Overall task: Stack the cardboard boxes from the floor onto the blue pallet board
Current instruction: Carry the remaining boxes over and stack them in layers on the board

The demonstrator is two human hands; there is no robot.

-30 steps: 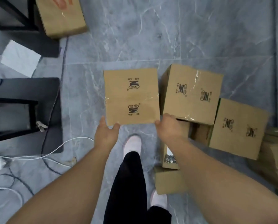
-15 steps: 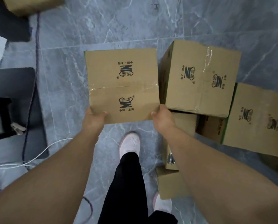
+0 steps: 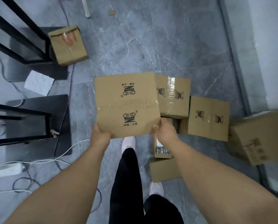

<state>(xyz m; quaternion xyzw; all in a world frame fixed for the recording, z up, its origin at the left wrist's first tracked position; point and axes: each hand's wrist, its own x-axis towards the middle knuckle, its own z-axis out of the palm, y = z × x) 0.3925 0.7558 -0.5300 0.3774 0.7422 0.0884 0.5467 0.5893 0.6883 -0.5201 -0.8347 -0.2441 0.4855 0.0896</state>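
Note:
I hold a taped cardboard box (image 3: 126, 104) with black printed logos above the grey floor, in the middle of the head view. My left hand (image 3: 101, 135) grips its near left corner and my right hand (image 3: 165, 131) grips its near right corner. To its right, more cardboard boxes lie on the floor: one (image 3: 173, 96) right beside it, another (image 3: 208, 118) farther right, a larger one (image 3: 261, 136) at the right edge. Small boxes (image 3: 163, 171) lie under my right forearm. The blue pallet board is not in view.
A lone box with red marks (image 3: 68, 46) sits at the upper left against a black metal frame (image 3: 20, 39). A second black stand (image 3: 38, 123) is at the left. White cables and a power adapter (image 3: 10, 168) trail over the floor. A wall (image 3: 267, 54) runs along the right.
The box has come up off the floor in both hands. My view has risen and tilted forward, bringing more floor, the box with red marks and the large box at the right into sight.

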